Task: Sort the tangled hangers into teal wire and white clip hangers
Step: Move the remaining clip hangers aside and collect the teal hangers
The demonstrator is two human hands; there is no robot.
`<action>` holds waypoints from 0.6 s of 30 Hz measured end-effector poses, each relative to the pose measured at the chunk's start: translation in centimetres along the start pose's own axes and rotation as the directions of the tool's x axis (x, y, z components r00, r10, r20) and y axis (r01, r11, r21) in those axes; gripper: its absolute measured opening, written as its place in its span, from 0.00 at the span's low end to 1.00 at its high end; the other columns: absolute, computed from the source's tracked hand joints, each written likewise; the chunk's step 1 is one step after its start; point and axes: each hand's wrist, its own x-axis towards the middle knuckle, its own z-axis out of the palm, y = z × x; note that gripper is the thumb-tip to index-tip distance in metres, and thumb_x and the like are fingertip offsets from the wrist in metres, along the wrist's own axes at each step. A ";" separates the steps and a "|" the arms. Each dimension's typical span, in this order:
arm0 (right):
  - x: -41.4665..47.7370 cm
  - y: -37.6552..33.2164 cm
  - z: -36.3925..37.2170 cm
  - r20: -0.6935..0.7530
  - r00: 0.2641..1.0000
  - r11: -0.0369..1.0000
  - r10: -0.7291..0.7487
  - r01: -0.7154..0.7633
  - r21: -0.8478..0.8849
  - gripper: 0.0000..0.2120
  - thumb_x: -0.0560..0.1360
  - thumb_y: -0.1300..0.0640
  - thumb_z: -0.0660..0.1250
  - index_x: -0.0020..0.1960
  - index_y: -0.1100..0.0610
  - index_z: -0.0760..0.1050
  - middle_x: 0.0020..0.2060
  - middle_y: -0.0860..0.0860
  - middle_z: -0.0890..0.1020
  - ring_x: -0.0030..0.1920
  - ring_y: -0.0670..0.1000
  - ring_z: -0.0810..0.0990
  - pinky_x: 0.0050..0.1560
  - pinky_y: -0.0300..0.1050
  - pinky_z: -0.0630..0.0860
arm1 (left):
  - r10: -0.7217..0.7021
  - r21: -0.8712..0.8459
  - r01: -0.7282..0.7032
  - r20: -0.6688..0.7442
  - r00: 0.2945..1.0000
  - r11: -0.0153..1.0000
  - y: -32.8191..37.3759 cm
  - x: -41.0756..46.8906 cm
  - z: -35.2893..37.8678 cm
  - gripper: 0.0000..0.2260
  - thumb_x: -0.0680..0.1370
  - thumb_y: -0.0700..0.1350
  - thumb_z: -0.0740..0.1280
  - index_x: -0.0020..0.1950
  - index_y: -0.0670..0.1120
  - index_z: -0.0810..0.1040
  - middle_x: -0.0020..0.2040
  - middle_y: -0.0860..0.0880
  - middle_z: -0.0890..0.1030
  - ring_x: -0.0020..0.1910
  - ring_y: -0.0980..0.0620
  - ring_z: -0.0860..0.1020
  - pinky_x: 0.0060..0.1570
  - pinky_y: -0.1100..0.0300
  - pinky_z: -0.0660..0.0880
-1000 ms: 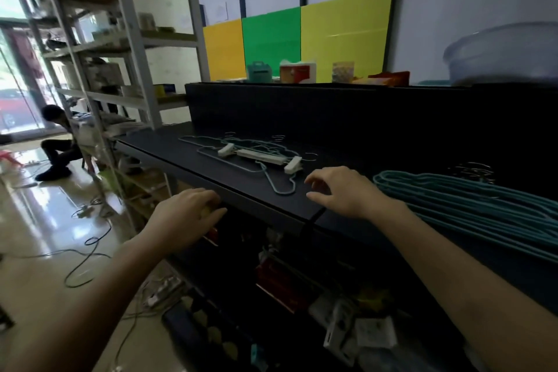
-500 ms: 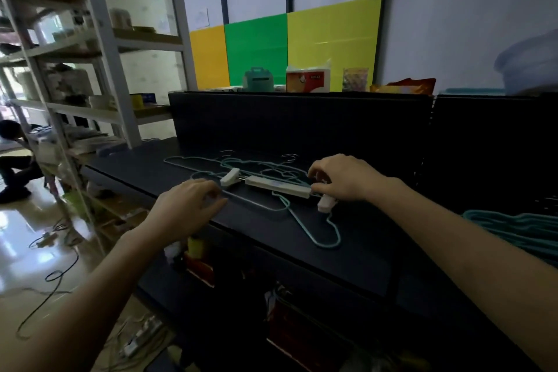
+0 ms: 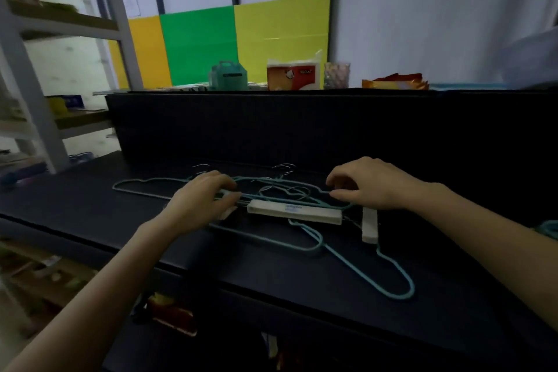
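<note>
On the black shelf (image 3: 90,205), thin teal wire hangers (image 3: 398,297) lay tangled around a flat-barred white clip hanger (image 3: 294,212); the left hand (image 3: 202,202) gripped several wires, the right hand (image 3: 371,184) pinched one.

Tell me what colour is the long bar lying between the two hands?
The bar is off-white with a small blue mark, in the head view.

Dark shelf (image 3: 75,205), tangled teal wire hangers (image 3: 398,297) lying on it, white clip hanger (image 3: 294,211) among them
</note>
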 end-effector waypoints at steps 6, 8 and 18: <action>-0.3 -3.0 1.1 0.008 0.998 0.993 0.062 -0.062 0.105 0.19 0.74 0.41 0.64 0.61 0.47 0.74 0.56 0.43 0.78 0.54 0.43 0.77 0.57 0.46 0.76 | 0.121 -0.038 -0.116 0.186 0.975 0.993 -2.6 4.9 0.8 0.23 0.77 0.54 0.63 0.70 0.46 0.67 0.68 0.48 0.69 0.67 0.50 0.67 0.65 0.56 0.67; -0.1 -4.3 1.7 0.042 0.996 0.995 0.083 -0.085 0.050 0.23 0.73 0.37 0.62 0.64 0.46 0.72 0.58 0.41 0.76 0.56 0.43 0.75 0.58 0.45 0.75 | 0.131 -0.090 -0.108 0.307 0.942 0.990 -3.1 6.2 0.9 0.26 0.76 0.55 0.63 0.72 0.46 0.65 0.71 0.47 0.67 0.68 0.49 0.66 0.66 0.57 0.65; 0.5 -6.5 4.2 -0.015 0.976 0.976 0.215 -0.216 -0.040 0.28 0.72 0.34 0.61 0.67 0.45 0.67 0.59 0.42 0.69 0.58 0.43 0.67 0.53 0.36 0.64 | 0.257 -0.334 -0.102 0.461 0.849 0.937 -4.9 9.2 1.9 0.27 0.74 0.54 0.67 0.69 0.46 0.66 0.67 0.48 0.70 0.64 0.50 0.70 0.59 0.61 0.67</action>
